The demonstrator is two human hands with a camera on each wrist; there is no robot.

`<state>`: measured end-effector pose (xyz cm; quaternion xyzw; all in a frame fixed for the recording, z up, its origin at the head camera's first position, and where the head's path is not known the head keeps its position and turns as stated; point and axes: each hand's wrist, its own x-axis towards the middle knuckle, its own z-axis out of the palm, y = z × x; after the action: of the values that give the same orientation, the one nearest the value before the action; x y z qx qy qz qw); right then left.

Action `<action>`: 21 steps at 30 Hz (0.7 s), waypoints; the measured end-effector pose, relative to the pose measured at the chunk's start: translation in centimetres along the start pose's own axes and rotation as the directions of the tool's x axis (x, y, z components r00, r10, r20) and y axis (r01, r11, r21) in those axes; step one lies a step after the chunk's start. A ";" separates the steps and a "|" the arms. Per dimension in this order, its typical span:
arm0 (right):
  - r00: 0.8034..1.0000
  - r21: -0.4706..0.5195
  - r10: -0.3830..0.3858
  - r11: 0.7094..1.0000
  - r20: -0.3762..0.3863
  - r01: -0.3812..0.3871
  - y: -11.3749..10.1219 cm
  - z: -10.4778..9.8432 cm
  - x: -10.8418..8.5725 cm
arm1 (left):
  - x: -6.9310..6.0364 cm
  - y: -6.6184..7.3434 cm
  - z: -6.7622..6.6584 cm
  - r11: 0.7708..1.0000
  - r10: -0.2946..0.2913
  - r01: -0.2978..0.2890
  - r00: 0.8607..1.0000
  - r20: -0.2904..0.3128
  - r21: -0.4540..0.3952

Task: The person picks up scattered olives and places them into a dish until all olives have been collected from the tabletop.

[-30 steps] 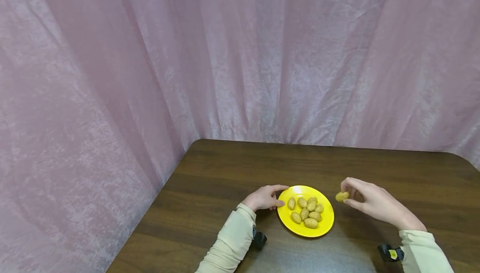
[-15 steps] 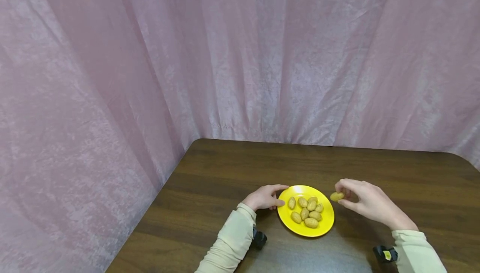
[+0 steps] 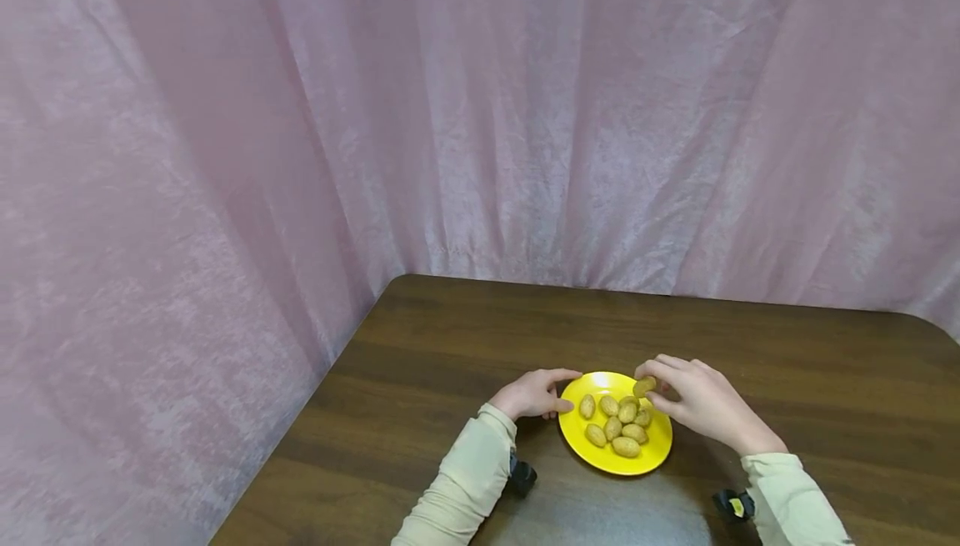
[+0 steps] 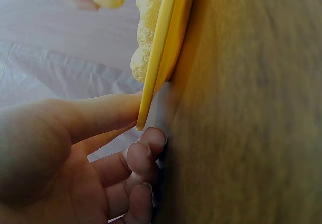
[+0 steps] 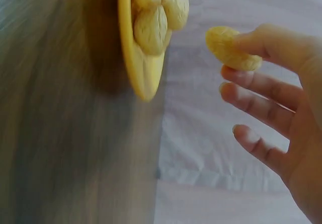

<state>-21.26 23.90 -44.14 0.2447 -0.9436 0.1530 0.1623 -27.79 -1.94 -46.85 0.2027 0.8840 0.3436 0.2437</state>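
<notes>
My right hand (image 3: 701, 400) pinches a tan, wrinkled, oval walnut (image 5: 227, 47) between thumb and index finger. It holds the nut above the far right part of a round yellow plate (image 3: 652, 458); in the right wrist view the other fingers are spread apart. Several similar walnuts (image 3: 626, 447) lie in a loose cluster on the plate. At the plate's left edge, my left hand (image 3: 528, 393) holds the rim, thumb against it and index finger reaching along the far side. Below the rim, its remaining fingers (image 4: 141, 158) are curled in the left wrist view.
The plate rests on a dark brown wooden table (image 3: 465, 338). A pink velvet curtain (image 3: 480, 112) hangs behind the table and along its left side. Black wrist cameras, one (image 3: 521, 477) on the left and one (image 3: 732, 506) on the right, sit by the cuffs.
My right hand has carried the walnut leftward, from beside the plate to over its far right part. My left hand has stayed at the rim.
</notes>
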 end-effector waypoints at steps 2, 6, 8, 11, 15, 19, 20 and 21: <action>1.000 0.016 0.005 1.000 0.012 -0.005 -0.3 0.5 0.8 | 0.0 0.0 0.0 1.000 -0.003 0.003 1.000 -0.003 -0.006; 0.999 0.044 0.035 0.998 0.037 -0.037 -0.5 1.3 1.9 | 0.0 0.1 0.0 1.000 -0.008 0.008 1.000 -0.006 -0.011; 0.997 0.054 0.049 0.997 0.062 -0.053 -0.5 1.6 2.2 | 0.1 0.1 0.2 1.000 -0.008 0.008 1.000 -0.009 -0.011; 0.993 0.071 0.064 0.995 0.094 -0.071 -0.5 2.0 2.4 | 0.2 0.1 0.3 1.000 -0.010 0.010 1.000 -0.012 -0.014; 0.990 0.101 0.074 0.991 0.121 -0.086 -0.5 2.5 2.3 | 0.3 0.0 0.4 1.000 -0.013 0.013 1.000 -0.010 -0.018; 0.991 0.112 0.066 0.991 0.118 -0.079 -0.4 3.0 2.3 | 0.2 -0.2 0.2 1.000 -0.015 0.015 1.000 -0.016 -0.026; 0.992 0.112 0.061 0.991 0.113 -0.073 -0.4 3.1 2.3 | 0.1 -0.2 0.2 1.000 -0.018 0.017 1.000 -0.020 -0.026; 0.992 0.114 0.055 0.991 0.110 -0.068 -0.4 3.2 2.4 | 0.1 -0.3 0.1 0.999 -0.020 0.019 1.000 -0.024 -0.028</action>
<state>-23.79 21.42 -46.03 0.2324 -0.9474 0.1999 0.0921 -27.85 -2.03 -47.15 0.1864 0.8840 0.3559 0.2389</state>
